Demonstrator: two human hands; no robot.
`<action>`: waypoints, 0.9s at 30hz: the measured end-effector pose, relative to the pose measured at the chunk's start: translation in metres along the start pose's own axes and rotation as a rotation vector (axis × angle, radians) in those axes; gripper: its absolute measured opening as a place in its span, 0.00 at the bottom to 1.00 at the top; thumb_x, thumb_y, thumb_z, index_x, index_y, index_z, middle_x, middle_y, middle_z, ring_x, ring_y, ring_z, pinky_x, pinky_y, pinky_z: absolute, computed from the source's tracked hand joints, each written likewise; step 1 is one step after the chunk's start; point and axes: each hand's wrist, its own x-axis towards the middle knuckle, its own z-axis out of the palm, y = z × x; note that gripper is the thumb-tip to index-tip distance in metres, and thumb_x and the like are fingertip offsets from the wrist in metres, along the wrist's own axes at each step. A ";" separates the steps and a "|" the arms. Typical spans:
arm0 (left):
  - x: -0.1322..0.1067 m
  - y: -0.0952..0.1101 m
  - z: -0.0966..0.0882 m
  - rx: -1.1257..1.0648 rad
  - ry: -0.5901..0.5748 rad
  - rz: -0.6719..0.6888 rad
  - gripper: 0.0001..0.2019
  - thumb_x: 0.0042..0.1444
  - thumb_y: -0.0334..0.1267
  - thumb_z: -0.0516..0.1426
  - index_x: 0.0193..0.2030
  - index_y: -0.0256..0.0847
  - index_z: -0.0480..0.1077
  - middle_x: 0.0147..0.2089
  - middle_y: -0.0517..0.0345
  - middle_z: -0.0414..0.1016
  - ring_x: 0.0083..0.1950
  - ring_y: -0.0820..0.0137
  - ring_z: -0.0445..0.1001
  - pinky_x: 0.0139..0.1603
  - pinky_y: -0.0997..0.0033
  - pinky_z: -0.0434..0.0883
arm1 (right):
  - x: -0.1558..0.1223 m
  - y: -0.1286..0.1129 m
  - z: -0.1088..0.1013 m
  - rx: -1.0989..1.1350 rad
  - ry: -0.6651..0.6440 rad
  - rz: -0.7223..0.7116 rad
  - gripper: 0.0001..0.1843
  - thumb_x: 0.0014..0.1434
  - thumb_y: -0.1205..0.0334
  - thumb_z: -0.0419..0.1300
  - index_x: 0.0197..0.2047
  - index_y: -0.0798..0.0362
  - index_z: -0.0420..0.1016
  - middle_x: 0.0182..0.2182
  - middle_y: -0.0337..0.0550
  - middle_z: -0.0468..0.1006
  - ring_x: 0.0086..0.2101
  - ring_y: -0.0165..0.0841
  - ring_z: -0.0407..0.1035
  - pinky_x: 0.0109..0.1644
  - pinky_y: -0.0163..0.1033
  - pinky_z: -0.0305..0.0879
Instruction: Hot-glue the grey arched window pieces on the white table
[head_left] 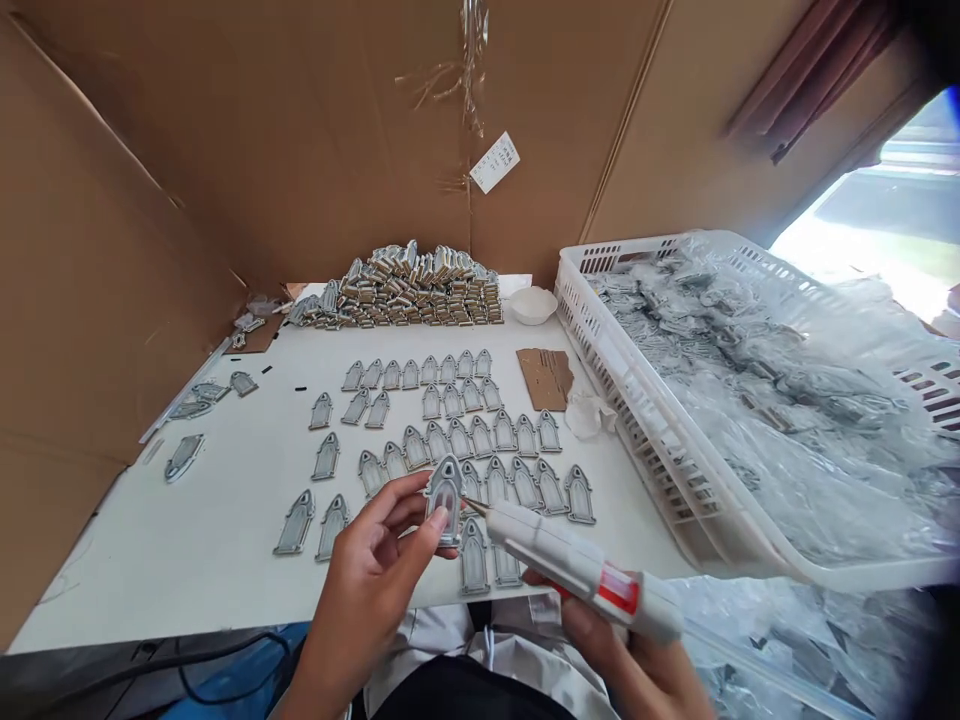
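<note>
- A white slotted plastic crate (637, 400) holds clear plastic bags (750, 400) with grey pieces; the plastic blurs their shapes.
- A shallow white bowl (533, 306) stands near the crate; its contents can't be made out.
- The left hand (375, 575) pinches an arched metal frame (448, 483) between thumb and fingers, above the table (217, 560); the thumb covers part of it.
- The right hand (622, 650) is wrapped around a glue gun (555, 548), its nozzle just beside the frame; the gun's body hides some fingers.
</note>
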 end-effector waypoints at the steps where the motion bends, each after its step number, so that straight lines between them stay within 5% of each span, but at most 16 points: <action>1: -0.003 0.000 0.000 -0.002 -0.003 -0.008 0.30 0.57 0.62 0.70 0.59 0.45 0.79 0.50 0.49 0.86 0.47 0.59 0.85 0.42 0.65 0.88 | 0.002 -0.002 0.002 -0.001 -0.044 0.014 0.38 0.67 0.28 0.62 0.60 0.52 0.88 0.54 0.55 0.84 0.55 0.46 0.80 0.63 0.43 0.82; 4: -0.008 -0.001 -0.003 0.007 -0.007 -0.017 0.30 0.57 0.61 0.71 0.59 0.45 0.79 0.49 0.49 0.86 0.42 0.62 0.85 0.41 0.66 0.88 | 0.007 -0.006 0.005 -0.013 -0.114 0.031 0.41 0.65 0.25 0.62 0.60 0.54 0.88 0.52 0.56 0.83 0.55 0.46 0.79 0.68 0.47 0.79; 13: -0.027 0.013 0.006 -0.060 0.103 -0.072 0.27 0.60 0.58 0.70 0.60 0.44 0.80 0.51 0.52 0.86 0.39 0.69 0.84 0.43 0.73 0.86 | 0.000 0.001 0.011 0.013 -0.042 0.030 0.42 0.66 0.26 0.63 0.63 0.55 0.85 0.53 0.57 0.82 0.55 0.43 0.77 0.64 0.43 0.78; 16: -0.025 0.006 0.002 -0.012 0.065 -0.026 0.27 0.62 0.58 0.70 0.60 0.45 0.80 0.51 0.52 0.86 0.41 0.70 0.85 0.43 0.76 0.86 | 0.000 -0.007 0.014 -0.052 -0.031 -0.060 0.37 0.70 0.28 0.59 0.53 0.55 0.88 0.48 0.53 0.82 0.51 0.38 0.77 0.60 0.37 0.76; 20: -0.023 -0.010 -0.007 0.145 0.086 0.040 0.26 0.63 0.59 0.69 0.63 0.50 0.80 0.53 0.54 0.85 0.48 0.67 0.88 0.46 0.80 0.86 | 0.007 -0.025 0.017 -0.179 -0.043 -0.282 0.36 0.77 0.34 0.51 0.33 0.56 0.79 0.35 0.48 0.81 0.29 0.26 0.69 0.37 0.31 0.65; 24: -0.027 -0.018 -0.011 0.304 0.131 0.112 0.24 0.66 0.58 0.66 0.66 0.57 0.80 0.55 0.56 0.85 0.56 0.62 0.88 0.37 0.83 0.84 | 0.015 -0.031 0.015 -0.242 -0.099 -0.423 0.36 0.79 0.34 0.46 0.32 0.54 0.72 0.26 0.45 0.75 0.24 0.26 0.66 0.32 0.32 0.59; 27: -0.027 -0.018 -0.011 0.452 0.141 0.292 0.21 0.71 0.51 0.64 0.69 0.62 0.78 0.60 0.61 0.85 0.60 0.66 0.86 0.36 0.86 0.82 | 0.017 -0.027 0.013 -0.263 -0.154 -0.469 0.30 0.80 0.40 0.47 0.37 0.54 0.74 0.26 0.43 0.75 0.26 0.26 0.69 0.33 0.32 0.58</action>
